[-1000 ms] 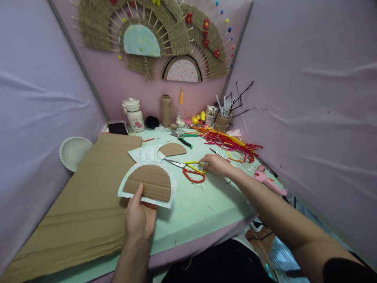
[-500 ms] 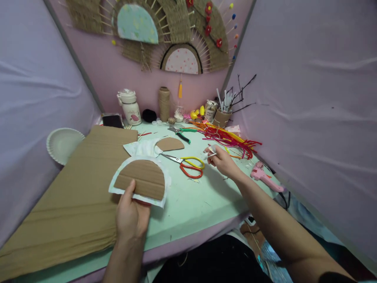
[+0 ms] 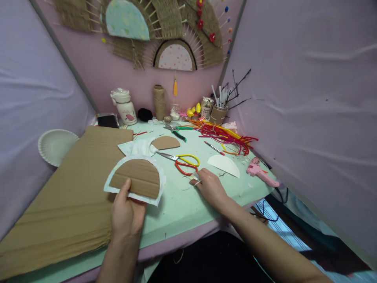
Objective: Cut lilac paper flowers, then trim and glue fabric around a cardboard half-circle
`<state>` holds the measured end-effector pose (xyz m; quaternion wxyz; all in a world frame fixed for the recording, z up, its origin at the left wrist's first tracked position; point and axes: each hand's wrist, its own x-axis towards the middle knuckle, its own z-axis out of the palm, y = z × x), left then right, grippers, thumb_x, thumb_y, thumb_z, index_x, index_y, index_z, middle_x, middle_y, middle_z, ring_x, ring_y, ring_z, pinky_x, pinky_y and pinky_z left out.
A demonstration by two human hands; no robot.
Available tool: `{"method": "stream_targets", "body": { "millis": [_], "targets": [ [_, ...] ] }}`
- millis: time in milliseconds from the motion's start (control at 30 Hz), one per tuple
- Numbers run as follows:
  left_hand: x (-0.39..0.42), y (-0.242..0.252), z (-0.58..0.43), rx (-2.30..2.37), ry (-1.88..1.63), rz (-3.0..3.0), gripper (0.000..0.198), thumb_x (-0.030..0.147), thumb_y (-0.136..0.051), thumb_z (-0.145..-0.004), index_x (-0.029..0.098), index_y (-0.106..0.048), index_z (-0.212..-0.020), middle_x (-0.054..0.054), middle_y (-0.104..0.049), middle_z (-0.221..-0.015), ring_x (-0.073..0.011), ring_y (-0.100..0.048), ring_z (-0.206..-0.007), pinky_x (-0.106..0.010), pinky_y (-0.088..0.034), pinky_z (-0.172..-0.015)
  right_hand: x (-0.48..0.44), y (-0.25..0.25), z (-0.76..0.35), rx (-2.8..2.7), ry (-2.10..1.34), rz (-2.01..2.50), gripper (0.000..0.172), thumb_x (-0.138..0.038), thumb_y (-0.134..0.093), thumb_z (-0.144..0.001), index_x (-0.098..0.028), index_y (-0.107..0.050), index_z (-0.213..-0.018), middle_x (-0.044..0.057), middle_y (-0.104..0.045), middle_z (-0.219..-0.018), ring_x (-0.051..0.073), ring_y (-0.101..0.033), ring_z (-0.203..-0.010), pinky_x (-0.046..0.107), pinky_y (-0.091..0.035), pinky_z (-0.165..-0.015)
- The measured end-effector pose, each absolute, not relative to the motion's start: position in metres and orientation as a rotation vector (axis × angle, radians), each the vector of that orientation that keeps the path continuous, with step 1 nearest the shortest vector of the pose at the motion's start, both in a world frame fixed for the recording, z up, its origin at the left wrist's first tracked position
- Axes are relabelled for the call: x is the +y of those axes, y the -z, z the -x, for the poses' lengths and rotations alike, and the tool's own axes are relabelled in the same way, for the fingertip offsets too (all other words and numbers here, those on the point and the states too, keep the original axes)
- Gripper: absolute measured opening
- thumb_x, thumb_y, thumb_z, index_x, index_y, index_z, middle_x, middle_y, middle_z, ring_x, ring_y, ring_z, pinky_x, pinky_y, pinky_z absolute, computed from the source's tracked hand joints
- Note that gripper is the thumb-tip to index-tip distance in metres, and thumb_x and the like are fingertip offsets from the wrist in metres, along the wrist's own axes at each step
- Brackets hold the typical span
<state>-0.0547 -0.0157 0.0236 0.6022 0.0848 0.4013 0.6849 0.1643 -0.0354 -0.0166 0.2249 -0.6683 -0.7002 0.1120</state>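
My left hand (image 3: 129,210) grips a half-round cardboard piece (image 3: 137,177) by its straight edge, thumb on top. Pale cloth (image 3: 161,184) shows as a border around that cardboard. With fingers pinched, my right hand (image 3: 209,186) holds small white scraps (image 3: 194,179) low over the table. Just beyond it lie scissors (image 3: 185,163) with one yellow and one red handle, blades pointing left. A second cardboard half-round (image 3: 166,142) rests behind them, beside a crumpled piece of pale cloth (image 3: 138,146). To the right of the scissors is a white half-round piece (image 3: 224,164).
A large cardboard sheet (image 3: 67,196) covers the table's left side, near a white paper plate (image 3: 57,145). Pliers (image 3: 179,133), a pen (image 3: 214,148) and red and orange craft stems (image 3: 226,135) lie further back. A pink glue gun (image 3: 260,173) sits at the right edge.
My right hand has moved left and nearer with the white scraps, uncovering the pen and the white half-round piece. My left hand keeps its hold on the cardboard piece. The view has shifted slightly.
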Motion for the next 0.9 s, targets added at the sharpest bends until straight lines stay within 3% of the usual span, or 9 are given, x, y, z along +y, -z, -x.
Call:
{"method": "stream_targets", "body": {
  "millis": [233,433,533,633,767,900],
  "targets": [
    [-0.015,-0.026,0.051,0.971,-1.573,-0.205,0.031,0.013,-0.051,-0.085,0.028,-0.066,-0.108,0.003,-0.069,-0.112,-0.0165,-0.058,-0.113,-0.032,-0.048,-0.098,-0.028,0.011,-0.172,-1.958,-0.317,1.816,0.007,-0.019,-0.050,-0.089,-0.019,-0.053,-0.082,0.007,-0.061,-0.090,0.019,-0.056,-0.082,0.027,-0.042,-0.073],
    [-0.015,-0.025,0.050,0.947,-1.559,-0.239,0.031,0.012,-0.050,-0.086,0.028,-0.066,-0.107,0.003,-0.069,-0.112,-0.0171,-0.060,-0.110,-0.026,-0.056,-0.081,-0.066,-0.039,-0.241,-1.812,-0.335,1.848,0.019,-0.026,-0.037,-0.094,-0.019,-0.050,-0.082,0.004,-0.061,-0.076,0.018,-0.056,-0.070,0.026,-0.042,-0.066],
    [-0.015,-0.024,0.049,0.953,-1.550,-0.237,0.031,0.012,-0.049,-0.086,0.027,-0.067,-0.105,0.003,-0.070,-0.110,-0.0173,-0.061,-0.109,-0.025,-0.057,-0.078,-0.087,-0.049,-0.271,-1.767,-0.422,1.912,0.012,-0.029,-0.045,-0.090,-0.021,-0.053,-0.087,0.000,-0.062,-0.067,0.017,-0.057,-0.062,0.025,-0.041,-0.060],
    [-0.015,-0.023,0.047,0.945,-1.537,-0.245,0.030,0.011,-0.048,-0.086,0.026,-0.066,-0.105,0.003,-0.071,-0.108,-0.0169,-0.062,-0.107,-0.025,-0.057,-0.080,-0.090,-0.039,-0.286,-1.819,-0.313,2.072,0.017,-0.026,-0.050,-0.087,-0.022,-0.057,-0.102,0.004,-0.068,-0.079,0.020,-0.062,-0.071,0.026,-0.040,-0.062],
    [-0.015,-0.022,0.046,0.915,-1.526,-0.244,0.031,0.008,-0.046,-0.087,0.025,-0.065,-0.106,0.002,-0.071,-0.107,-0.0158,-0.064,-0.103,-0.026,-0.055,-0.086,-0.068,-0.016,-0.285,-1.990,-0.327,2.077,0.022,-0.021,-0.053,-0.085,-0.020,-0.059,-0.106,0.009,-0.069,-0.094,0.022,-0.062,-0.083,0.027,-0.040,-0.069],
    [-0.014,-0.020,0.046,0.922,-1.559,-0.269,0.031,0.007,-0.048,-0.086,0.024,-0.064,-0.106,0.001,-0.071,-0.107,-0.0167,-0.065,-0.104,-0.027,-0.055,-0.086,-0.047,0.000,-0.273,-2.100,-0.401,1.996,0.016,-0.012,-0.050,-0.084,-0.019,-0.061,-0.092,0.007,-0.066,-0.092,0.019,-0.059,-0.082,0.024,-0.038,-0.069]
  ]
}}
